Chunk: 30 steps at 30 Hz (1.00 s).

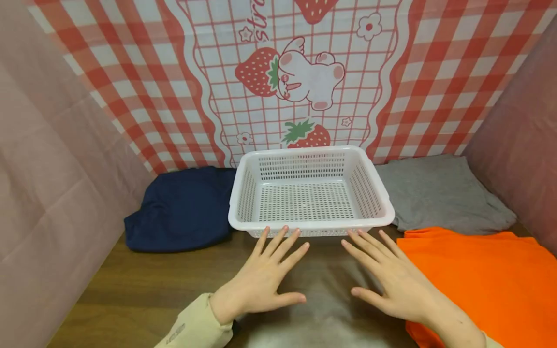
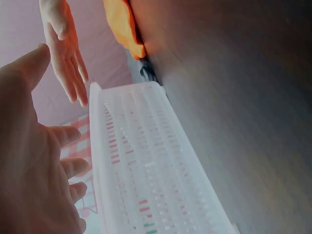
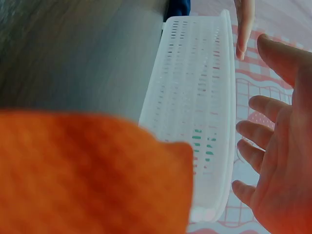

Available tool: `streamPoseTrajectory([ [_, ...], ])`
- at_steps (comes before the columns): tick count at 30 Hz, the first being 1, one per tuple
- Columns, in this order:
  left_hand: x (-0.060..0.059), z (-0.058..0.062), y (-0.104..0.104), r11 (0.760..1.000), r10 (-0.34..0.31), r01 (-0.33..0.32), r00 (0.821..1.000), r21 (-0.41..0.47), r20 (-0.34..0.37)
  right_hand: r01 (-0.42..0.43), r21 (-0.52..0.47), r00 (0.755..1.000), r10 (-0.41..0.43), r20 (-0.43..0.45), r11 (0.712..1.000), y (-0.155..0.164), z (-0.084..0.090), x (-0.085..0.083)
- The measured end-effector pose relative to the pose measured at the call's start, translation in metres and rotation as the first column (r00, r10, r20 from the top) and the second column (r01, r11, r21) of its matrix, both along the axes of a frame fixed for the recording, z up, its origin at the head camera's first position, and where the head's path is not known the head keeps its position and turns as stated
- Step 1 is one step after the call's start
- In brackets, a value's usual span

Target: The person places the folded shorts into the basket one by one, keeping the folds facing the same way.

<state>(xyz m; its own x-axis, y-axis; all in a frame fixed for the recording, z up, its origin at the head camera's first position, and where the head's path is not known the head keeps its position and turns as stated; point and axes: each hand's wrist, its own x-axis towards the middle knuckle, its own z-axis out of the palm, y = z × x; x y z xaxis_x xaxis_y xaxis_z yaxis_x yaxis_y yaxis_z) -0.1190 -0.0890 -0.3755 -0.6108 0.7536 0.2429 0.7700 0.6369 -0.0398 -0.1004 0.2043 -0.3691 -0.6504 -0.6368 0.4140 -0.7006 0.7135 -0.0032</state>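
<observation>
White basket (image 1: 311, 193): perforated plastic, empty, upright on the wooden table (image 1: 143, 285), set against the checked strawberry backdrop (image 1: 304, 72). Left hand (image 1: 265, 278): flat, fingers spread and straight, holding nothing, fingertips just short of the basket's near rim; cream sleeve (image 1: 191, 328) at the wrist. Right hand (image 1: 391, 278): likewise flat and spread, empty, fingertips near the same rim, wrist passing over the edge of the orange cloth (image 1: 478, 280). Both wrist views show the hands raised off the table beside the basket's near wall, palms open; whether any fingertip touches the rim cannot be told. Navy cloth (image 1: 183, 208): bunched, touching the basket's left side. Grey cloth (image 1: 439, 193): lying flat, just beside the basket's right side, with the orange cloth in front of it. Handling note, as a judgement: the hands look placed to take the basket by its near rim or near corners; a grip at both corners at once, thumbs over the lip and fingers under, would keep the light basket level, and it should be drawn straight toward the body so that neither the navy cloth nor the grey one is dragged along with it.
</observation>
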Motion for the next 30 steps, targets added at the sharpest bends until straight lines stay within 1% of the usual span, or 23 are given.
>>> streamPoseTrajectory([
  [5,0.001,-0.001,0.006,0.999,-0.036,0.036,0.999,-0.017,0.004,0.013,-0.02,1.0,-0.013,-0.025,1.0,0.005,0.0,0.0],
  [12,0.001,-0.001,0.019,0.996,-0.081,0.081,0.997,-0.04,-0.014,0.053,-0.011,0.998,-0.053,-0.018,0.999,0.014,0.002,0.003],
  [18,0.0,-0.004,0.032,0.993,-0.1,0.098,0.995,-0.061,-0.026,0.126,-0.01,0.992,-0.126,0.001,0.992,0.022,0.008,0.008],
  [21,0.0,-0.005,0.037,0.993,-0.092,0.092,0.996,-0.07,0.005,0.166,-0.024,0.986,-0.165,0.037,0.986,0.026,0.011,0.01],
  [24,0.0,-0.005,0.043,0.993,-0.084,0.089,0.994,-0.072,0.065,0.212,-0.052,0.974,-0.207,0.089,0.976,0.034,0.014,0.013],
  [27,-0.001,-0.005,0.05,0.993,-0.081,0.091,0.989,-0.078,0.124,0.26,-0.064,0.958,-0.249,0.146,0.964,0.046,0.017,0.016],
  [30,-0.006,-0.005,0.057,0.992,-0.071,0.084,0.988,-0.094,0.14,0.3,-0.062,0.944,-0.286,0.166,0.952,0.061,0.017,0.018],
])
